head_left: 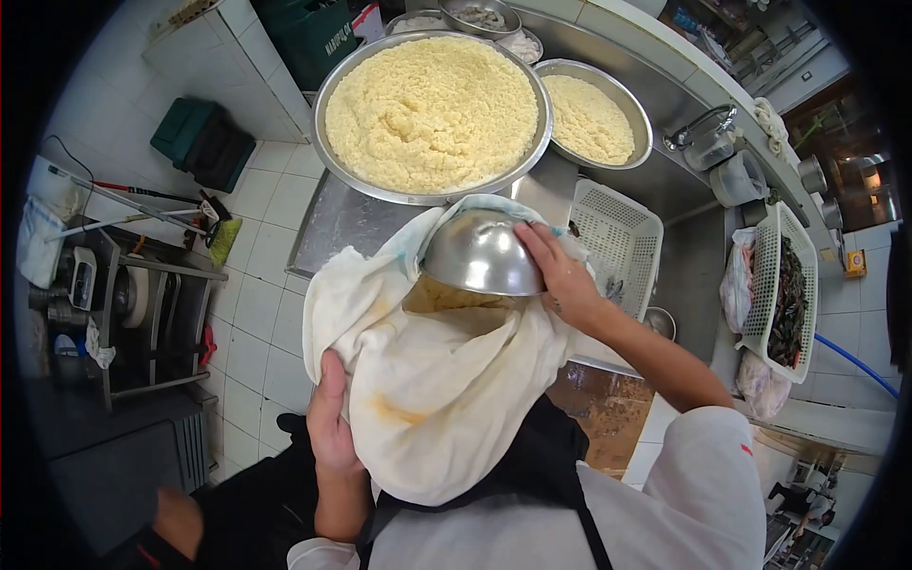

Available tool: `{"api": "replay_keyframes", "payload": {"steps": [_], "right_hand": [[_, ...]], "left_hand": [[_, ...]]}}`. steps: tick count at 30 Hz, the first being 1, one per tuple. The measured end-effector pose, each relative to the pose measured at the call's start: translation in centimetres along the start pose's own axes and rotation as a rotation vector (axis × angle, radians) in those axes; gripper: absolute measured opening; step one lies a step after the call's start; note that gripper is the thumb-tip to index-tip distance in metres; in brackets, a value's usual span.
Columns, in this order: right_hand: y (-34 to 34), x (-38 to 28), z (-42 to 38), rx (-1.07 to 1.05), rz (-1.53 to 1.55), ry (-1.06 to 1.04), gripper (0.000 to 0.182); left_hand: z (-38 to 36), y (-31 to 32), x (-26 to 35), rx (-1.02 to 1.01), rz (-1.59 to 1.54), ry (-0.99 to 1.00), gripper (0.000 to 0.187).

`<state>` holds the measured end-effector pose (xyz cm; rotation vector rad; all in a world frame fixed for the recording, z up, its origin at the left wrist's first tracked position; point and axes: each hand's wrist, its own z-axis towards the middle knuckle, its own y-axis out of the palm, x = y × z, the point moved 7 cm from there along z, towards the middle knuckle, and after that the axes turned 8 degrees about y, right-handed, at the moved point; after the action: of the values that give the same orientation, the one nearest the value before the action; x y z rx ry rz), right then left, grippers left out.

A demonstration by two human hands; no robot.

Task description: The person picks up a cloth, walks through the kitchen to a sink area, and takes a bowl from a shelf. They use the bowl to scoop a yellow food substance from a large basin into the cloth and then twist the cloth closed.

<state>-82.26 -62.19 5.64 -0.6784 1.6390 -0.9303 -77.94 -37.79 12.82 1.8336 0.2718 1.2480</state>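
My right hand grips the rim of a small shiny metal bowl, which is tilted with its rounded underside facing up. The bowl sits at the mouth of a stained white cloth bunched in front of my body. Inside the cloth's opening, some yellow crumbly stuff shows below the bowl's rim. At the lower left side of the cloth, my left hand holds it, thumb up along the edge; its other fingers are partly hidden. Whatever supports the cloth from below is out of sight.
A wide metal basin heaped with pale yellow grain-like food stands ahead, with a smaller basin of it beside. White perforated crates and a faucet are at the right. Another person's arm shows lower left.
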Motion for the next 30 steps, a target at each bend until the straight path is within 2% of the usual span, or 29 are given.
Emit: {"api": "replay_keyframes", "payload": {"steps": [2, 4, 7, 9, 10, 11, 13, 15, 17, 19, 23, 25, 27, 28, 29, 30], "right_hand": [[-2.5, -0.9, -0.6, 0.394, 0.121, -0.285, 0.078], [-2.2, -0.6, -0.7, 0.336, 0.141, -0.259, 0.08], [-3.1, -0.8, -1.0, 0.275, 0.108, -0.238, 0.078], [-5.8, -1.9, -1.7, 0.503, 0.247, -0.365, 0.074], [-7.4, -2.1, -2.0, 0.567, 0.219, -0.273, 0.068], [-8.5, -2.5, -1.3, 0.574, 0.218, -0.292, 0.068], [-11.7, -1.2, 0.2, 0.781, 0.229, -0.146, 0.059], [-14.3, -0.4, 3.9, 0.804, 0.368, -0.091, 0.06], [-16.5, -1.2, 7.7, 0.873, 0.246, -0.258, 0.062], [-17.8, -2.1, 13.1, 0.811, 0.164, -0.125, 0.065], [-16.8, -3.0, 18.8, 0.892, -0.03, -0.17, 0.065], [-14.4, -3.0, 21.2, 0.775, -0.141, -0.038, 0.067], [-9.0, -1.1, 24.8, 0.456, -0.257, -0.131, 0.068], [-7.2, -1.4, 24.7, 0.249, -0.179, -0.119, 0.074], [-7.3, -1.0, 24.2, 0.25, -0.179, -0.113, 0.074], [-8.0, -1.2, 23.3, 0.314, -0.145, -0.212, 0.079]], "left_hand": [[0.6, 0.0, 0.1, 0.012, 0.007, 0.012, 0.051], [0.9, 0.5, -0.3, 0.029, -0.142, -0.06, 0.051], [1.4, 0.1, -0.3, 0.011, -0.069, -0.029, 0.052], [1.5, 0.2, -0.2, 0.013, -0.081, -0.033, 0.051], [1.7, 0.3, 0.0, 0.007, -0.084, -0.038, 0.051], [1.9, 0.3, 0.2, -0.001, -0.083, -0.02, 0.051], [1.6, 0.0, -0.2, 0.015, -0.102, -0.056, 0.051], [1.4, 0.0, 0.0, 0.0, -0.117, -0.049, 0.051], [1.1, -1.4, -0.5, 0.067, -0.09, -0.079, 0.051], [0.8, -1.5, -0.5, 0.06, -0.059, -0.068, 0.052], [0.4, -1.7, -0.7, 0.08, -0.03, -0.081, 0.054], [0.4, -1.7, -0.6, 0.075, -0.026, -0.074, 0.054], [0.5, -1.6, -0.5, 0.071, -0.025, -0.071, 0.054], [0.5, -1.4, -0.5, 0.066, -0.058, -0.079, 0.052], [0.6, -1.2, -0.5, 0.061, -0.09, -0.089, 0.051], [0.7, -1.1, -0.5, 0.057, -0.09, -0.096, 0.051]]}}
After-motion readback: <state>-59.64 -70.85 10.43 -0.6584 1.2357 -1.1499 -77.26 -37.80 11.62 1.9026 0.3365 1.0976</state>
